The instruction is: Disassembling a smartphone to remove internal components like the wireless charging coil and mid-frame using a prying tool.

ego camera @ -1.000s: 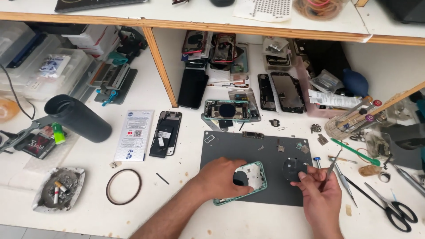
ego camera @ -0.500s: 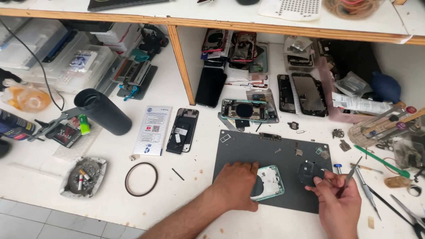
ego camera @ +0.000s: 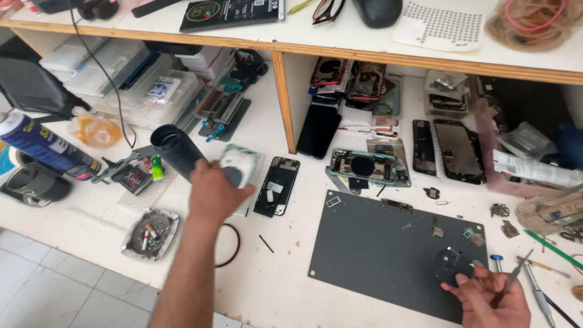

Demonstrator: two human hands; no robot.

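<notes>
My left hand (ego camera: 212, 195) is stretched out to the left of the grey work mat (ego camera: 376, 255) and grips a pale green phone back housing (ego camera: 244, 165), held above the white table beside a black cylinder (ego camera: 176, 149). At the mat's lower right, my right hand (ego camera: 493, 299) holds thin metal tweezers (ego camera: 515, 278). Its fingertips rest by a round black part (ego camera: 450, 263) lying on the mat. Small screws and metal bits are scattered over the mat's upper right.
An opened black phone (ego camera: 277, 185) and a green-framed phone chassis (ego camera: 368, 166) lie above the mat. A black ring (ego camera: 229, 246), a metal ashtray (ego camera: 149, 234) and a blue spray can (ego camera: 45, 146) sit to the left. Phone parts fill the shelf cubby (ego camera: 449, 133). Tools lie at right.
My left hand lifted the green housing off the mat and carried it left, toward the black cylinder. My right hand stayed at the mat with the tweezers. The view swung left.
</notes>
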